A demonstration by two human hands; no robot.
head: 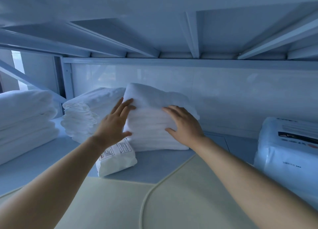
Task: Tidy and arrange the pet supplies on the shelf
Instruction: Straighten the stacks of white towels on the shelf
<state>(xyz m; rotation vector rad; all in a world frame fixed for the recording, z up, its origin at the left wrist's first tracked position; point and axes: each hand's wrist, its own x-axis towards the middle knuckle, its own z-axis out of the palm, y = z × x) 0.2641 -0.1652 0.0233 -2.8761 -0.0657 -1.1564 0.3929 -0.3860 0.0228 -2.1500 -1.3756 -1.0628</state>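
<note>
A white stack of folded pads (154, 125) stands on the pale blue shelf (43, 160), near the back wall at the middle. My left hand (115, 123) lies flat against the stack's left side, fingers spread. My right hand (184, 123) presses on its front right face, fingers also spread. Neither hand closes around the stack. A small white wrapped packet (117, 158) with red print lies just in front of the stack, under my left wrist.
Another white pad stack (86, 115) sits left of the middle one, and a larger folded pile (25, 122) at far left. A plastic-wrapped pack (289, 153) stands at right. Cream-coloured mats (154, 203) cover the shelf front. The upper shelf's underside (154, 31) hangs low overhead.
</note>
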